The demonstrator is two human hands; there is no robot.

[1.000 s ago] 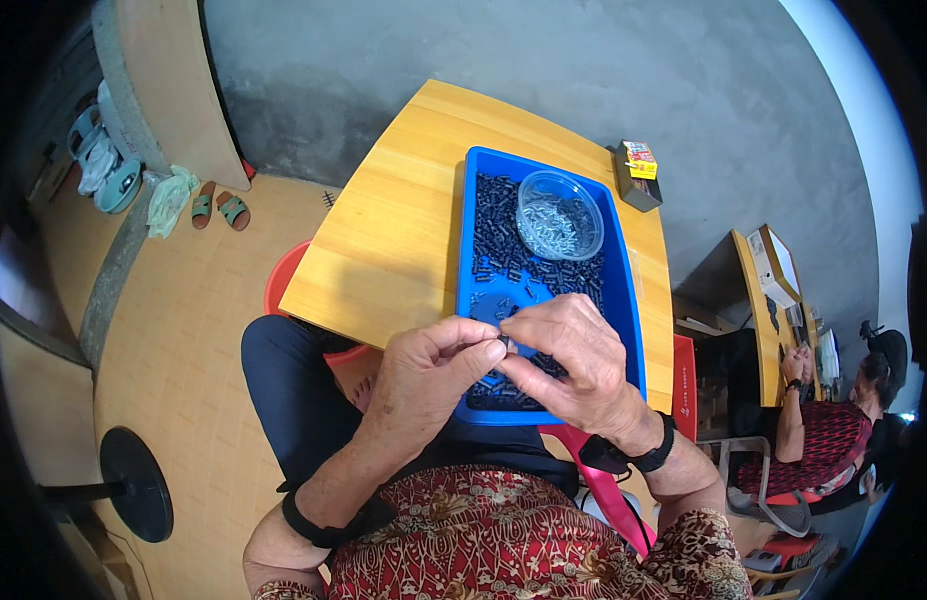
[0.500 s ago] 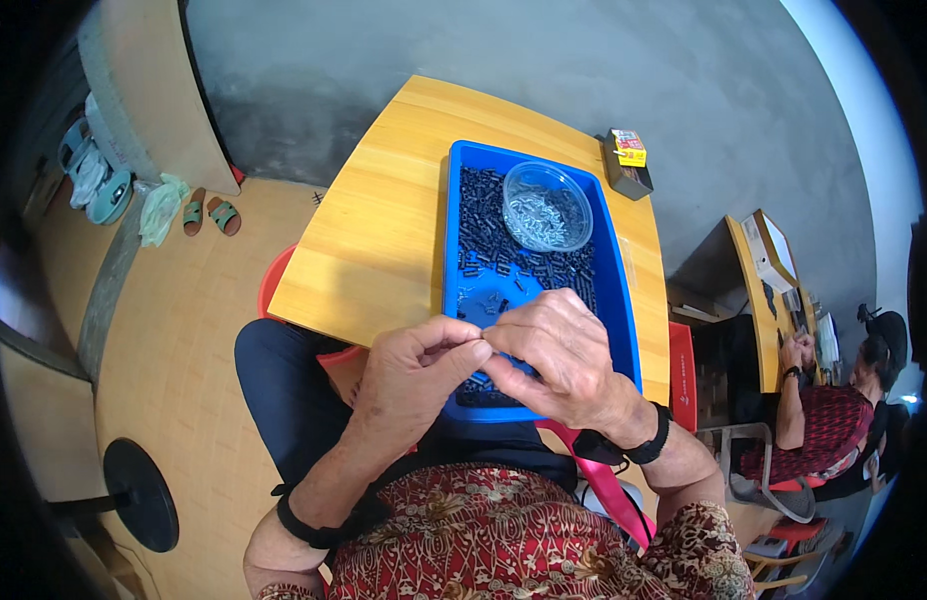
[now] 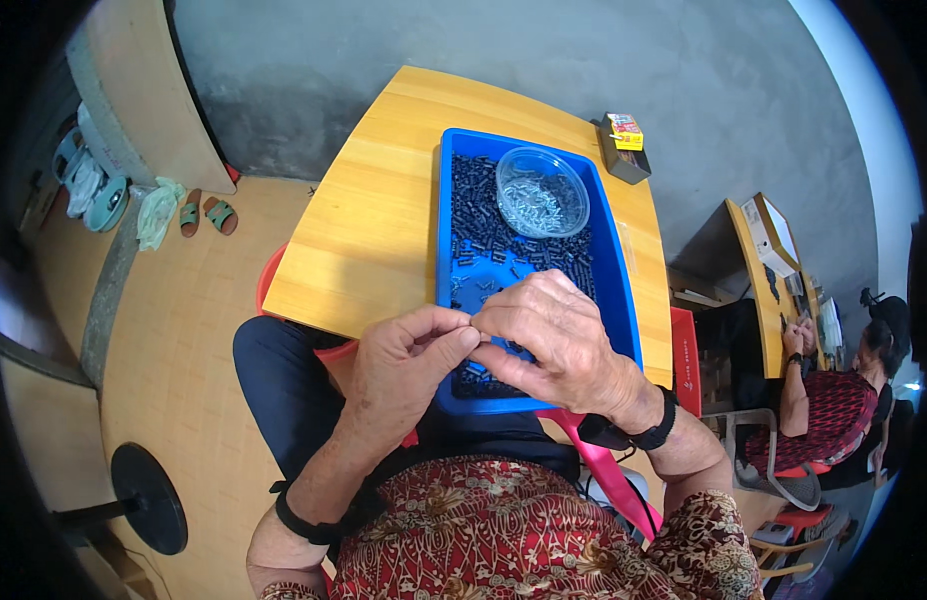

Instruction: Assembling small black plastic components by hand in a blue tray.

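as left hand [image 3: 399, 362] meets right hand [image 3: 559, 335], both pinch

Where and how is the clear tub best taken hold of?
Probably by the near-left rim of the clear tub, pinched from above: it is round and open-topped, and its right edge lies close to the wall of the blue tray. Metal pieces inside favour keeping it level.

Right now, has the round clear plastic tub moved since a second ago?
No; the tub sits in the same far-end spot within the blue rectangular plastic tray.
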